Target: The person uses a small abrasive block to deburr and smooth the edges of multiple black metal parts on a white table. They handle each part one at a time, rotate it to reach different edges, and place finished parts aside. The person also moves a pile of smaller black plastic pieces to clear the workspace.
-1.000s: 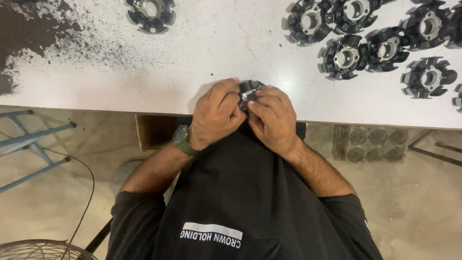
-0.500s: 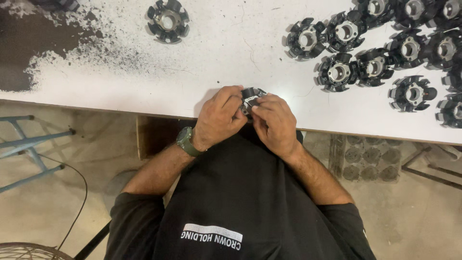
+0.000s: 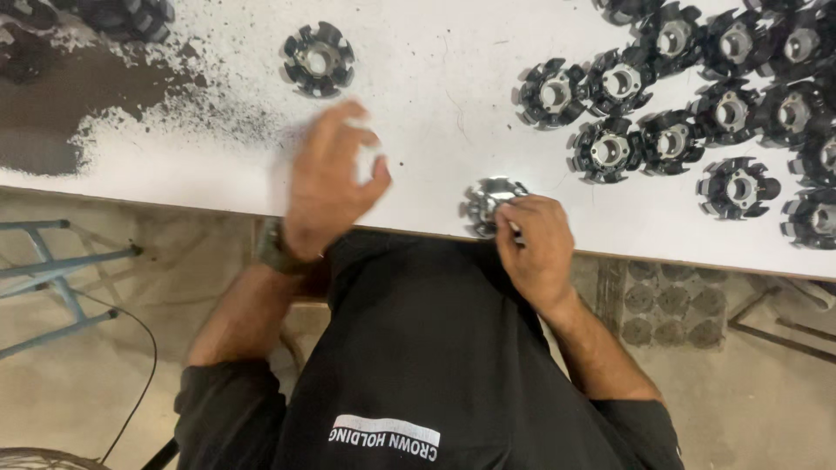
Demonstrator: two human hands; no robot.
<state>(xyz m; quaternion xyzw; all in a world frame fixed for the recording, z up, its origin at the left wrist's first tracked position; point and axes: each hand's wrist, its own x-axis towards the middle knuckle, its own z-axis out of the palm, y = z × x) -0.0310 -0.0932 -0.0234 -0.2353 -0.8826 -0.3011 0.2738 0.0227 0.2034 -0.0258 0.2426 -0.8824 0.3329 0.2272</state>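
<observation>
Right hand (image 3: 533,248) grips a metal rotor (image 3: 489,204) at the worktop's (image 3: 435,139) near edge; blurred left hand (image 3: 329,183), loosely open and empty, hovers near a lone rotor (image 3: 319,59), suggesting pickup.

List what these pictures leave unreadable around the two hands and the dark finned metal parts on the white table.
- Left hand, head view: motion blur smears its fingers; whether they hold anything cannot be told.
- Dark finned round metal part at the white table edge: the right hand covers its near side.
- Finned parts at the right edge and top left corner: cut off by the frame.
- Table underside: hidden by the black shirt.
</observation>
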